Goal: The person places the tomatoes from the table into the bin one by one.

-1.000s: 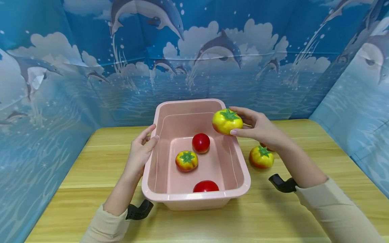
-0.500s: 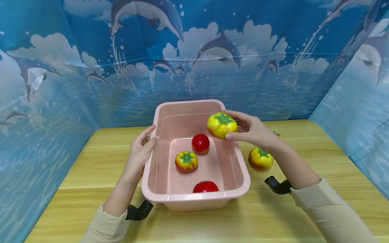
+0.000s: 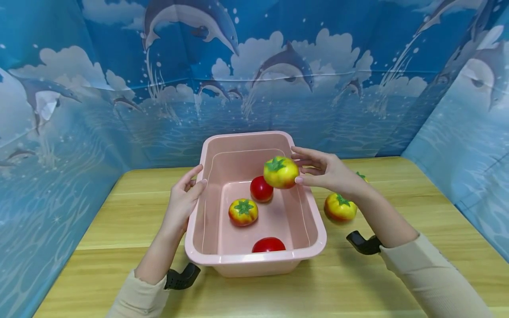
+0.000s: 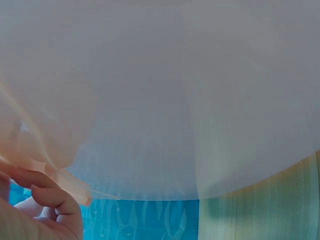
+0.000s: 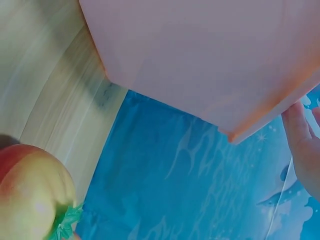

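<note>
A pink plastic basin point(image 3: 258, 257) stands on the table in the head view. My left hand point(image 3: 186, 196) grips its left rim, thumb on the edge and fingers against the outside; the left wrist view shows curled fingers point(image 4: 57, 202) by the wall. Over the basin's right side, a yellow toy tomato point(image 3: 281, 173) with a green leafy top hangs tilted in the air, just off my right hand point(image 3: 328, 172), whose fingers are spread and loose at the right rim. Inside lie a yellow-red toy tomato point(image 3: 243, 212) and two red round toy fruits, one red fruit point(image 3: 261, 189) partly covered.
Right of the basin, another yellow-red toy tomato point(image 3: 340, 207) rests on the wooden table point(image 3: 131, 221); a further green-topped one point(image 3: 361, 176) is mostly hidden behind my right hand. Dolphin-print cloth point(image 3: 246, 106) walls in the back and sides.
My right hand has moved left over the basin's rim, and the yellow tomato has come out of its fingers, lower and tilted left. My left hand has stayed at the rim.
</note>
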The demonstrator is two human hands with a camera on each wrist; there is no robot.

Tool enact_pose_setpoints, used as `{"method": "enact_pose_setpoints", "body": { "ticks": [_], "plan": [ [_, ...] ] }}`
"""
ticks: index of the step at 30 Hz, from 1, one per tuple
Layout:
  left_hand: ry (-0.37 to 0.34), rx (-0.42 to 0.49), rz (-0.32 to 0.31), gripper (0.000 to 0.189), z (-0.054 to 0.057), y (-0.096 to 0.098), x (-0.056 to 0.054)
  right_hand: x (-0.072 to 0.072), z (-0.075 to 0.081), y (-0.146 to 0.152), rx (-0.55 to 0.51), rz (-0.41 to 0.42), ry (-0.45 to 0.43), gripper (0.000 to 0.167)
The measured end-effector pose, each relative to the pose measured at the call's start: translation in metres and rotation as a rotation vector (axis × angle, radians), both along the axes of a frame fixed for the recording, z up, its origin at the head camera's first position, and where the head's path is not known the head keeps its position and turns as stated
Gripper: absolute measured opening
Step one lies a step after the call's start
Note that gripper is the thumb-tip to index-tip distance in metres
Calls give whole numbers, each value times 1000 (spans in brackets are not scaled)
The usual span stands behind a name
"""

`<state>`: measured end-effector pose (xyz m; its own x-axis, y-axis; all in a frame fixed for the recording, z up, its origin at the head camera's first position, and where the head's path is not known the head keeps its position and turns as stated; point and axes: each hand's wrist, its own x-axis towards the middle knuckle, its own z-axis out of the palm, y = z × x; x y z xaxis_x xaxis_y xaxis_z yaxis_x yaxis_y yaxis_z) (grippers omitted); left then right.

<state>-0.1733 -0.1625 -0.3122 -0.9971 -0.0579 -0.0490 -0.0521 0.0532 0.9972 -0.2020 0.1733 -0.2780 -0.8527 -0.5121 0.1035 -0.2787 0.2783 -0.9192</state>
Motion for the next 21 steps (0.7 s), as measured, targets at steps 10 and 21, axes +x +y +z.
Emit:
{"method": "enact_pose_setpoints", "body": {
  "ticks": [10,21],
  "plan": [
    [-8,7,2,47,-1,1,-1,4,-2,19,-18,-95,12,59],
    [-1,-5,-1,47,1,-1,-1,8,-12,64,59,-207,29,54]
  ]
}}
